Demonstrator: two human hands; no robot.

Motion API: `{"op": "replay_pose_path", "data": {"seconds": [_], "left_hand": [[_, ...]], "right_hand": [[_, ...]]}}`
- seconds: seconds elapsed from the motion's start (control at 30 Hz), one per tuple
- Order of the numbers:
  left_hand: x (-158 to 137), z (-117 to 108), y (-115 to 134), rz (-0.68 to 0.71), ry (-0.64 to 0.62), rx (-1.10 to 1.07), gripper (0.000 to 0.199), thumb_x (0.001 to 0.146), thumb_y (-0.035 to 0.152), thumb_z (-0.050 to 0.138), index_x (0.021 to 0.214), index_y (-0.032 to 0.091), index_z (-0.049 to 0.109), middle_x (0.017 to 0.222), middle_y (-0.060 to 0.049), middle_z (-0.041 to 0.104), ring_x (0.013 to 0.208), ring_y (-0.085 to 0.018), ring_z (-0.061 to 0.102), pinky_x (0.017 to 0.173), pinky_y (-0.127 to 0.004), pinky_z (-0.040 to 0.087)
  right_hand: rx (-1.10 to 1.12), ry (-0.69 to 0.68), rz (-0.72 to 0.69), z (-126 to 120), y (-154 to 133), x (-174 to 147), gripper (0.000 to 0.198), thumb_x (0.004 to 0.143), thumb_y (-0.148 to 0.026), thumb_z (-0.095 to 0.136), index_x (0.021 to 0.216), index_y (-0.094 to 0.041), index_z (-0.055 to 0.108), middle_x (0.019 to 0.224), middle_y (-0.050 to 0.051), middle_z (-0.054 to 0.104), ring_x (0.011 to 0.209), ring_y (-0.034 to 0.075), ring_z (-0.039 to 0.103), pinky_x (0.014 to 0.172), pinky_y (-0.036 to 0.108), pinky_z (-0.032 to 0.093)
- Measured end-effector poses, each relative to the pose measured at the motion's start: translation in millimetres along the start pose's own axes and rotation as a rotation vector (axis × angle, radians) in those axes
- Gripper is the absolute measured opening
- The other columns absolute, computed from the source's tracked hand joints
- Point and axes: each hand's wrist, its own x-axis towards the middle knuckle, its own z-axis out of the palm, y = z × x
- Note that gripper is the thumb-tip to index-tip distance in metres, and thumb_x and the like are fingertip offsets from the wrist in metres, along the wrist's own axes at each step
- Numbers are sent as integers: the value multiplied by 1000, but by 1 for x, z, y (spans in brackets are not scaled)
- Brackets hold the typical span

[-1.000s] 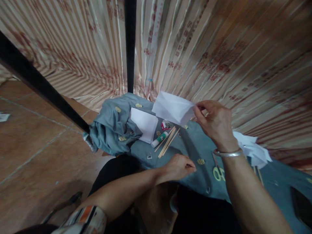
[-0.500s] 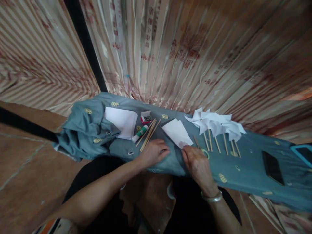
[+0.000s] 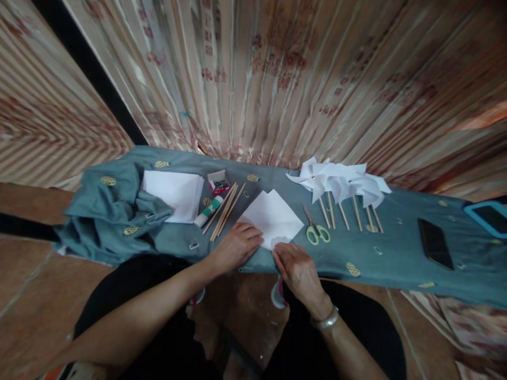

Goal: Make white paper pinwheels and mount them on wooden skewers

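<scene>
A white sheet of paper (image 3: 273, 214) lies at an angle in front of me, with two points at its far edge, so it looks folded over or doubled. My left hand (image 3: 240, 241) rests on its left side, fingers stretched out and pressing down. At the near corner, the thumb and fingers of my right hand (image 3: 295, 264) pinch the paper. Just right of the sheet lie scissors (image 3: 315, 227) with green handles, their blades pointing away. Left of my left hand are several wooden sticks (image 3: 227, 211) and a glue stick (image 3: 208, 211).
The narrow bench carries a green-grey cloth (image 3: 356, 287), bunched at the left. On it are a stack of white paper (image 3: 174, 192), a small open box of pins (image 3: 218, 181), several white paper pinwheels (image 3: 340, 179) on sticks, a dark phone (image 3: 435, 244) and a blue-framed device (image 3: 489, 217). A patterned curtain (image 3: 245, 95) hangs behind.
The paper has turned and now lies more squarely before me. My left hand has come onto its left side, and my right hand has moved off the scissors, which now show fully.
</scene>
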Motion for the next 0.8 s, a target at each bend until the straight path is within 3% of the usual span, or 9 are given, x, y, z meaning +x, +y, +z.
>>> {"op": "replay_pose_path", "data": {"seconds": [0.1, 0.23, 0.3, 0.4, 0.47, 0.6, 0.8], "left_hand": [[1, 1, -4, -11, -26, -6, 19, 96, 18, 50, 95, 16, 69, 100, -8, 71, 97, -20, 62, 87, -36, 49], [1, 1, -6, -25, -42, -25, 21, 96, 18, 48, 92, 16, 68, 91, -7, 69, 92, -19, 61, 86, -34, 51], [0, 0, -5, -23, -43, -36, 21, 96, 18, 47, 90, 16, 67, 89, -7, 68, 91, -18, 60, 86, -33, 51], [-1, -2, -4, -28, -34, -42, 21, 96, 17, 47, 89, 15, 67, 88, -7, 68, 90, -18, 60, 85, -32, 51], [-2, -3, -3, -37, -24, -37, 21, 96, 16, 47, 88, 15, 67, 88, -7, 68, 91, -19, 60, 84, -32, 51], [-5, -9, -6, -55, 6, -10, 20, 94, 15, 49, 89, 14, 68, 89, -8, 69, 92, -20, 61, 85, -33, 51], [-15, -29, -20, -80, 156, -28, 18, 93, 12, 50, 91, 15, 68, 91, -8, 72, 91, -19, 63, 87, -34, 53]], "right_hand": [[84, -10, 43, -1, 1, 4, 27, 101, -27, 43, 94, -16, 67, 92, 10, 73, 84, 23, 67, 81, 37, 52], [221, 133, 159, 1, 15, 11, 33, 98, -41, 50, 114, -16, 64, 120, 15, 69, 115, 26, 62, 99, 43, 50], [201, 185, 254, 6, 29, 19, 40, 99, -40, 46, 126, -15, 59, 132, 18, 62, 126, 28, 56, 105, 50, 45], [136, 208, 342, 19, 51, 32, 45, 99, -35, 39, 132, -8, 55, 134, 24, 59, 130, 31, 53, 108, 53, 43], [109, 181, 358, 27, 62, 40, 46, 98, -30, 37, 130, -2, 55, 131, 27, 60, 130, 32, 53, 108, 51, 42], [127, 143, 471, 31, 69, 49, 45, 91, -29, 48, 125, -4, 60, 123, 24, 67, 116, 33, 63, 101, 49, 47], [441, 124, 670, 29, 73, 51, 41, 76, -42, 64, 107, -16, 73, 90, 11, 77, 79, 26, 70, 77, 39, 55]]}}
